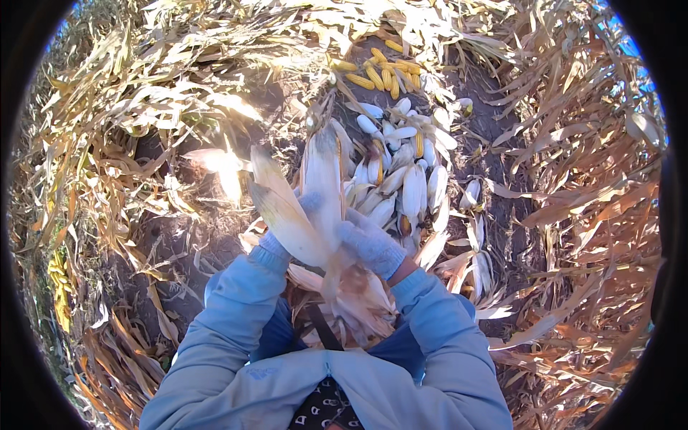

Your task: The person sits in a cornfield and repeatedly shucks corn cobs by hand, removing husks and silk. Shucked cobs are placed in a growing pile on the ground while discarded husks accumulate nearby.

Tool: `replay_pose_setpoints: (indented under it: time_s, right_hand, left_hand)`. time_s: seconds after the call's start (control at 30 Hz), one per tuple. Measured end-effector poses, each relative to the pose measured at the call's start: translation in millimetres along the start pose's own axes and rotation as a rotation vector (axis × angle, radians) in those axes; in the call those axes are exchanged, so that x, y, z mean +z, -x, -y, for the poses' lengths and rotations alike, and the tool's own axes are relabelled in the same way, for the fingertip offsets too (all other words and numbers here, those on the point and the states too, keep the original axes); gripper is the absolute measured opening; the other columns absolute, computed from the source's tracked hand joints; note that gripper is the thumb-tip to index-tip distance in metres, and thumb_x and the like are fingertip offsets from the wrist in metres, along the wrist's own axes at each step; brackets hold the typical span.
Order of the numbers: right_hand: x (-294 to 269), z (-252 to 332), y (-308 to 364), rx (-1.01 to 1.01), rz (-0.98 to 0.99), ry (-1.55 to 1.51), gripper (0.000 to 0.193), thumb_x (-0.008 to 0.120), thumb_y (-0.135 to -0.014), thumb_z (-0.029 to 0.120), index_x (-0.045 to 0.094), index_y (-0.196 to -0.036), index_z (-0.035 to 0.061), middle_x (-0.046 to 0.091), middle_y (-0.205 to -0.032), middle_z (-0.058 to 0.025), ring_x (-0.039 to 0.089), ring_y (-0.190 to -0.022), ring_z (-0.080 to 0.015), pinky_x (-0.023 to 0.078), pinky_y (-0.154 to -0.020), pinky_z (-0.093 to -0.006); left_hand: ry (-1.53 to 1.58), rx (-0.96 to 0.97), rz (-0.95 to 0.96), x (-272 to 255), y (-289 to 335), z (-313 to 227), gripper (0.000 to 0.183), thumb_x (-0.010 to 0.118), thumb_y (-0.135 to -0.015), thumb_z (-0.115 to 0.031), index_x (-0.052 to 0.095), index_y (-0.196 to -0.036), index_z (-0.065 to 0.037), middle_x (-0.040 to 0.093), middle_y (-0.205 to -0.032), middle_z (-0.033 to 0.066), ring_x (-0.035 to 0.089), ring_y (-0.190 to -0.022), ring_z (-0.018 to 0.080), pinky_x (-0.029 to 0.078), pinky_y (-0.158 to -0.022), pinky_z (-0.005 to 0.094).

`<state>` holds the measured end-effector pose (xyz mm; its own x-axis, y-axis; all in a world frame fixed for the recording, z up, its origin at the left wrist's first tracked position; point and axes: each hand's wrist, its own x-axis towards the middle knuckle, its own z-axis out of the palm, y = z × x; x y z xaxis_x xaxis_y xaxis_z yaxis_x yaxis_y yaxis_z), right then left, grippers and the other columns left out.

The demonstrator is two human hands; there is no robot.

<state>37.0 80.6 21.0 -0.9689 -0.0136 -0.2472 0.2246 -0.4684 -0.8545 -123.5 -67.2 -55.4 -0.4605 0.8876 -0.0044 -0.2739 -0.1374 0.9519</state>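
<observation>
A large ear of corn in pale, dry husk (pixel 322 168) stands between my hands, its tip pointing away from me. One broad husk leaf is peeled outward to the left and hangs over part of my left hand. My left hand (pixel 309 203), in a light knit glove, wraps round the ear from the left, its fingers partly covered. From the right, my gloved right hand (pixel 367 240) is closed against the lower part of the ear. Loose stripped husks (pixel 351 304) lie in a heap between my legs, below the hands.
Just ahead to the right lies a pile of unhusked corn ears (pixel 412 190), a few showing yellow kernels. Beyond it sits a small heap of bare yellow cobs (pixel 387 75). More yellow corn (pixel 60 287) shows at the far left. Dry stalks and leaves (pixel 573 258) surround the spot.
</observation>
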Motion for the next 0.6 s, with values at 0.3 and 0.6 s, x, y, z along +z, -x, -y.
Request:
replay_pose_setpoints:
  time_s: [0.3, 0.6]
  right_hand:
    - [6.8, -3.8, -7.5, 0.009, -0.272, 0.103, 0.069, 0.08, -0.09, 0.024, 0.05, -0.146, -0.0011, 0.07, -0.121, -0.009, 0.069, -0.102, -0.0199, 0.056, -0.092, -0.0371]
    - [34.3, 8.0, 0.4, 0.049, -0.455, 1.233, 0.076, 0.082, -0.08, 0.056, 0.058, -0.126, -0.0002, 0.073, -0.109, -0.0237, 0.073, -0.101, -0.039, 0.056, -0.088, -0.0442]
  left_hand:
    - [0.193, 0.07, -0.531, -10.8, -2.6, -17.9, 0.063, 0.051, -0.107, -0.055, 0.055, -0.141, -0.002, 0.067, -0.127, 0.0148, 0.064, -0.116, 0.025, 0.05, -0.104, 0.0429]
    - [-0.068, 0.127, -0.619, 48.6, 4.4, -64.0, 0.054, 0.062, -0.106, -0.041, 0.052, -0.145, -0.004, 0.064, -0.123, 0.0066, 0.061, -0.109, 0.0154, 0.052, -0.095, 0.0327]
